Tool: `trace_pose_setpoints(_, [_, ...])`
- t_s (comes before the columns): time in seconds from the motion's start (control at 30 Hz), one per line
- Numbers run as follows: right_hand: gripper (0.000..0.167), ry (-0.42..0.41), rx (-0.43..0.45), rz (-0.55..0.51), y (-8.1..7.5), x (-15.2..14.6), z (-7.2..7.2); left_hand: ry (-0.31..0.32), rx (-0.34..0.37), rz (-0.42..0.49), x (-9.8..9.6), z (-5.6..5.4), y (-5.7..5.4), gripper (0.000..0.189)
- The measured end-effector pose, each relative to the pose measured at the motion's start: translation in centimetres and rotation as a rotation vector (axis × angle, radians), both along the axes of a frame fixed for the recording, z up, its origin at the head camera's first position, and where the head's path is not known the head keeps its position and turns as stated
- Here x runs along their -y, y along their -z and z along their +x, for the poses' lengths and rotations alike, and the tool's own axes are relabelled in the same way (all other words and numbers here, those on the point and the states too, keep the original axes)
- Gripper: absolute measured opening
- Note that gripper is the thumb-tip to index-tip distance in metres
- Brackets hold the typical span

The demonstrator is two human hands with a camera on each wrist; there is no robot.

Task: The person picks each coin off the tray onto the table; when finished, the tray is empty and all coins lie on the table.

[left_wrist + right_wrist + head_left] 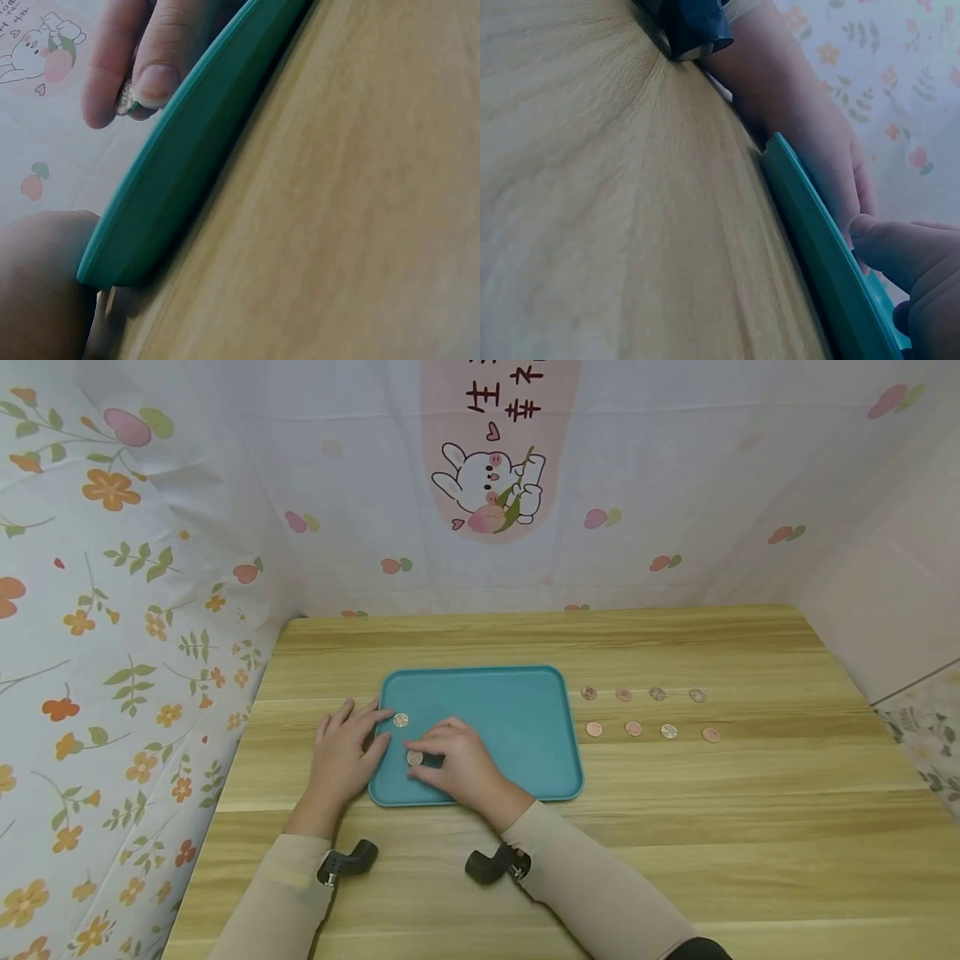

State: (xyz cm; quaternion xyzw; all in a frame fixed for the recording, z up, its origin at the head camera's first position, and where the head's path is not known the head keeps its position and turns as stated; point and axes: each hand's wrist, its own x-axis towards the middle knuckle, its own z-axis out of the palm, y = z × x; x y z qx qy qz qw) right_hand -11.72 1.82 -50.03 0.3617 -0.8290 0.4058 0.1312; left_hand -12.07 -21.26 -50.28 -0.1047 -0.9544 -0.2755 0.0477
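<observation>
Between the thumb and fingers of my right hand (465,764) is a round coin (415,758), pinched over the left part of the blue-green tray (495,670). The left wrist view shows that coin (126,99) too, partly hidden by the fingers. Another coin (401,720) lies in the tray near its left rim. My left hand (343,756) rests at the tray's left edge, fingers extended and touching the rim, holding nothing. In the right wrist view, the tray wall (817,225) partly hides the left hand.
Right of the tray, several coins lie on the wooden table (712,827) in two rows, among them a silvery coin (668,731) and a copper-coloured coin (710,735). Behind the table hangs a printed cloth (337,460), with a floral cloth (135,635) at the left.
</observation>
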Motion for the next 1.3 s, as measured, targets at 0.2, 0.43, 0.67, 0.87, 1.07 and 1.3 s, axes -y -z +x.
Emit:
trace_pose_setpoints(0.2, [0.04, 0.021, 0.019, -0.044, -0.3, -0.3, 0.2, 0.0, 0.007, -0.002, 0.1, 0.0, 0.0, 0.04])
trace_pose_setpoints(0.43, [0.038, 0.046, 0.033, -0.063, -0.7, -1.9, 0.1, -0.001, -0.006, 0.001, 0.0, 0.0, 0.2, 0.039])
trace_pose_setpoints(0.67, [0.036, 0.123, -0.177, 0.013, -0.5, -5.4, -0.4, 0.002, -0.005, 0.017, -0.1, 0.0, 0.2, 0.039])
trace_pose_setpoints(0.87, [0.034, 0.269, -0.357, 0.034, -0.5, -9.8, -0.8, 0.0, -0.01, 0.02, 0.3, 0.1, 0.1, 0.039])
trace_pose_setpoints(1.07, [0.035, 0.413, -0.32, 0.038, -0.5, -15.2, -0.9, 0.011, -0.009, 0.006, 0.1, 0.0, 0.1, 0.04])
trace_pose_setpoints(1.3, [0.036, 0.549, -0.245, 0.03, 0.0, -19.9, -0.6, 0.006, 0.008, 0.014, 0.1, 0.0, 0.0, 0.04])
